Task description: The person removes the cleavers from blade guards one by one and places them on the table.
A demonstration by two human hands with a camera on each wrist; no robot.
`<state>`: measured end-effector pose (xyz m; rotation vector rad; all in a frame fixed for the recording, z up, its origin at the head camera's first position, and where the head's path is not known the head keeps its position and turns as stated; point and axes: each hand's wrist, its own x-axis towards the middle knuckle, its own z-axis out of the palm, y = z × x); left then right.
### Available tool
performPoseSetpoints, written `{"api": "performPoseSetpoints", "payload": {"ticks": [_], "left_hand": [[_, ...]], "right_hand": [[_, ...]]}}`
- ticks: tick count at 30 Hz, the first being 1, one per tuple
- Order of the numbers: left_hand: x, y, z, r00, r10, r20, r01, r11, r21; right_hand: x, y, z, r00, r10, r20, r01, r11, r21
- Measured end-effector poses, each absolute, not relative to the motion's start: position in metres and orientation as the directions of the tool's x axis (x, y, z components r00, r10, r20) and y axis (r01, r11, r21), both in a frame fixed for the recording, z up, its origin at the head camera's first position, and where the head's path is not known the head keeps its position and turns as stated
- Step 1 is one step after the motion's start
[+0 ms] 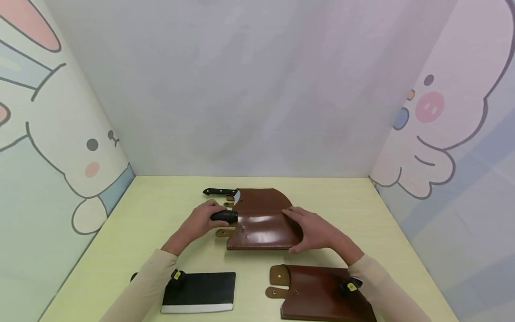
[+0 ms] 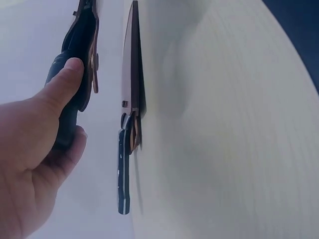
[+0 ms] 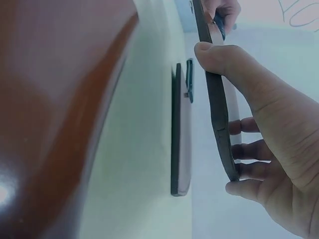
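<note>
sheath [image 1: 263, 230] is held above the counter [image 1: 342, 203], left hand [image 1: 203, 220] gripping the black handle [image 1: 224, 216] at its mouth, right hand [image 1: 315, 229] clasping its other end; a sheathed knife [image 1: 259, 199] lies beyond.

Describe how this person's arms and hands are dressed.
The left hand and right hand are bare, without gloves. The left sleeve and right sleeve are long, plain and pale beige, ending short of the hands. Beside each sleeve shows a small black device with a yellow marking; its finer details are too small to read.
</note>
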<state>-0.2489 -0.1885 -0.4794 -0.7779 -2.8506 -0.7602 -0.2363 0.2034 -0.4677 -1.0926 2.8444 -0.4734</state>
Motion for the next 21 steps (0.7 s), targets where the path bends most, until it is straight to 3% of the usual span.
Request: {"api": "performPoseSetpoints", "payload": {"ticks": [21], "left_hand": [[-0.238,-0.187,-0.466,-0.832,0.464,0.305,0.555,0.724,0.410]], "right_hand": [[-0.225,0.205,-0.459,-0.755,-0.650,0.081,-0.638,0.702,-0.316]]}}
